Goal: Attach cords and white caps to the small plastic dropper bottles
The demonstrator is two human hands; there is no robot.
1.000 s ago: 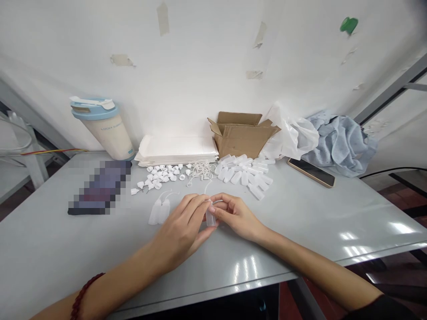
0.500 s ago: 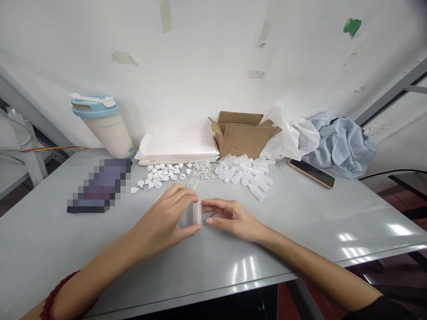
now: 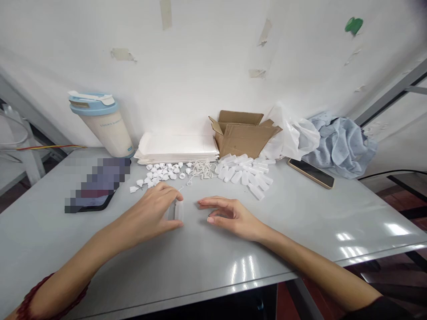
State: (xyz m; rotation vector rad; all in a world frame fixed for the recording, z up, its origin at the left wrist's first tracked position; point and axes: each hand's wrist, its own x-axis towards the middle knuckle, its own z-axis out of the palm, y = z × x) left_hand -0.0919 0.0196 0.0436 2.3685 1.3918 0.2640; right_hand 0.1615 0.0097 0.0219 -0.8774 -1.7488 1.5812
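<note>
A small translucent plastic bottle [image 3: 179, 210] stands upright at the middle of the table, gripped between the thumb and fingers of my left hand [image 3: 155, 209]. Its top is partly hidden by my fingertips. To the right, my right hand [image 3: 227, 214] is open, fingers and thumb apart, apart from the bottle. Behind my left hand lie several white caps [image 3: 162, 171], some with thin tips. A bundle of white cords [image 3: 202, 169] is beside them. More translucent bottles [image 3: 245, 171] lie in a pile further right.
At the back are a stack of white envelopes [image 3: 176, 149], an open cardboard box [image 3: 245, 138] and a white plastic bag [image 3: 296, 135]. A phone [image 3: 312, 173] and a blue cloth [image 3: 343, 144] lie right. A tumbler [image 3: 108, 129] and a pixelated dark device [image 3: 98, 184] are left.
My left hand has moved left with the bottle, away from my right hand. The right hand has stayed almost in place, its fingers now apart from the bottle.
</note>
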